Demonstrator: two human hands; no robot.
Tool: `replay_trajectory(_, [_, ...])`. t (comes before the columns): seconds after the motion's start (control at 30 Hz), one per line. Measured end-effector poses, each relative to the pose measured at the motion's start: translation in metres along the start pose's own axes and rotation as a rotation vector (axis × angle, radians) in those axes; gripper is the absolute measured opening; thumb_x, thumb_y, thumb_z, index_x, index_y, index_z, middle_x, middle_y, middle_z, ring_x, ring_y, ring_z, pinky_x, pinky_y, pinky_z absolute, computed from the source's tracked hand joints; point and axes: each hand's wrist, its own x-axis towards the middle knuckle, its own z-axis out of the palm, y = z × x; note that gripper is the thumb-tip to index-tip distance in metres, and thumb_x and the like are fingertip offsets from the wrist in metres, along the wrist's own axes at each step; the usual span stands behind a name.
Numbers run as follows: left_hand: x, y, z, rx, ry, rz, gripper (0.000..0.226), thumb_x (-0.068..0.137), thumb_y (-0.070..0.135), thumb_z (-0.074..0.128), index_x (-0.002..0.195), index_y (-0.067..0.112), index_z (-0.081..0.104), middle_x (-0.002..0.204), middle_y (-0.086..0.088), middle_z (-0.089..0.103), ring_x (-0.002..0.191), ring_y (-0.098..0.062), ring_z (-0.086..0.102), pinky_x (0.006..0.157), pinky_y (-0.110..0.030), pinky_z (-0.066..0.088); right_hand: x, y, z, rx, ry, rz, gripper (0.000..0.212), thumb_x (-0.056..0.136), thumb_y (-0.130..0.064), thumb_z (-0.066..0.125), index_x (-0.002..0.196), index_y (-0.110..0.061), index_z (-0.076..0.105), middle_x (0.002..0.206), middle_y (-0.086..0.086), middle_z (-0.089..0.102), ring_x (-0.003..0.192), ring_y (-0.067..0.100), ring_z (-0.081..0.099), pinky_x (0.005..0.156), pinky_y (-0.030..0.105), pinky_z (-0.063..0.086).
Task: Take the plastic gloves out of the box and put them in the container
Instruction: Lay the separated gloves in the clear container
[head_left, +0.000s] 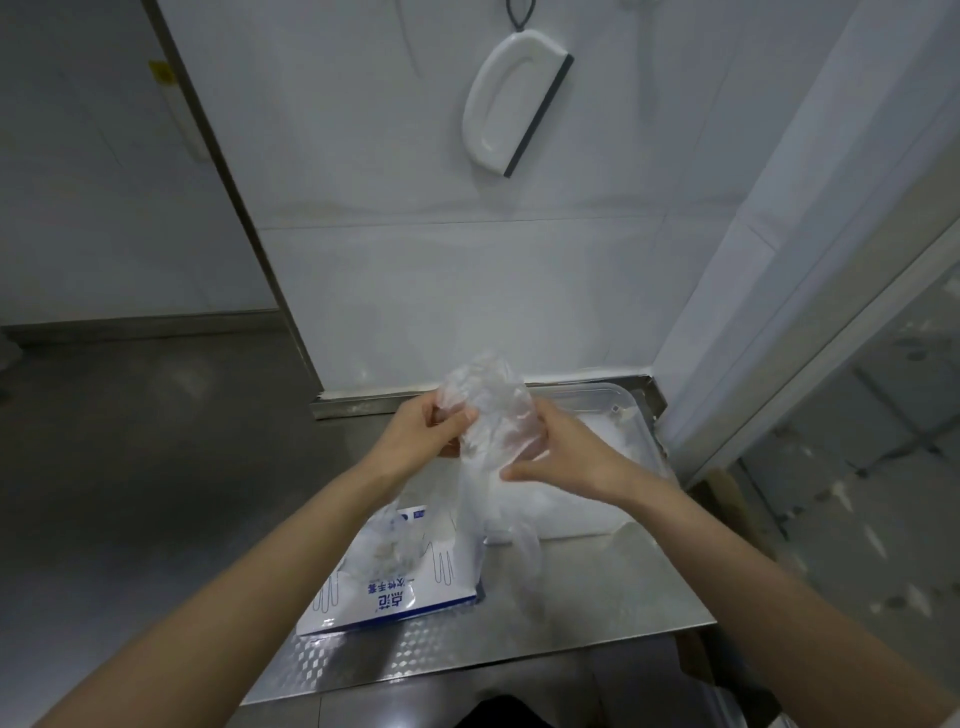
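Observation:
A bunch of thin clear plastic gloves (488, 410) hangs in the air between both hands, above the near left corner of the container. My left hand (426, 426) pinches its upper left part. My right hand (550, 447) holds its right side, thumb and fingers curled round the film. Loose glove ends trail down to the table. The white and blue glove box (395, 577) lies flat on the steel table below, with crumpled gloves showing at its opening. The clear plastic container (628, 410) sits behind it, against the wall, holding white gloves.
The small steel table (571, 613) ends close to me and on the left, with grey floor beyond. A white tiled wall stands behind, with a white squeegee (514, 104) hanging on it. A glass door frame runs along the right.

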Motion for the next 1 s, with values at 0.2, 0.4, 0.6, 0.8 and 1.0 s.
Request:
replay_trajectory(0.2, [0.007,-0.013,-0.012,0.26,-0.035,-0.166,0.025,0.091,0.026,0.061,0.072,0.01,0.055,0.066,-0.003,0.055,0.061,-0.013,0.055,0.066,-0.023,0.049,0.015,0.009,-0.03,0.185,0.236,0.026,0.012,0.095,-0.007,0.052,0.084,-0.006,0.056,0.072,0.001,0.063,0.048,0.0,0.056,0.057,0.016,0.051])
replay_trajectory(0.4, [0.024,-0.013,-0.005,0.167,-0.101,-0.245,0.028,0.085,0.024,0.069,0.109,0.012,0.059,0.089,0.002,0.068,0.087,-0.015,0.066,0.081,-0.028,0.051,0.029,0.024,-0.049,0.121,0.069,0.045,0.021,0.094,-0.011,0.056,0.074,-0.008,0.06,0.062,-0.006,0.064,0.05,0.002,0.06,0.06,0.016,0.052])
replay_trajectory(0.6, [0.035,-0.004,0.042,-0.191,0.188,-0.101,0.012,0.093,0.007,0.055,0.086,-0.002,0.056,0.064,-0.003,0.055,0.045,-0.005,0.054,0.05,-0.019,0.051,0.044,0.035,-0.072,0.178,0.101,0.084,0.018,0.094,-0.013,0.056,0.077,-0.008,0.059,0.063,0.001,0.059,0.045,0.008,0.057,0.053,0.022,0.052])
replay_trajectory(0.8, [0.056,-0.014,0.053,0.097,0.35,-0.032,0.017,0.097,0.011,0.051,0.08,0.008,0.053,0.06,-0.002,0.053,0.025,-0.003,0.032,0.029,-0.015,0.024,0.058,0.058,-0.065,-0.283,0.399,-0.005,0.021,0.094,-0.029,0.056,0.078,-0.016,0.054,0.068,0.002,0.063,0.057,0.015,0.052,0.06,0.032,0.042])
replay_trajectory(1.0, [0.056,-0.037,0.039,0.512,0.227,-0.19,0.013,0.099,0.024,0.045,0.097,0.013,0.051,0.067,0.001,0.061,0.037,-0.005,0.047,0.038,-0.018,0.037,0.069,0.092,-0.056,-0.736,0.248,0.067,0.029,0.099,-0.037,0.043,0.103,-0.011,0.054,0.095,0.009,0.067,0.094,0.029,0.061,0.07,0.034,0.036])
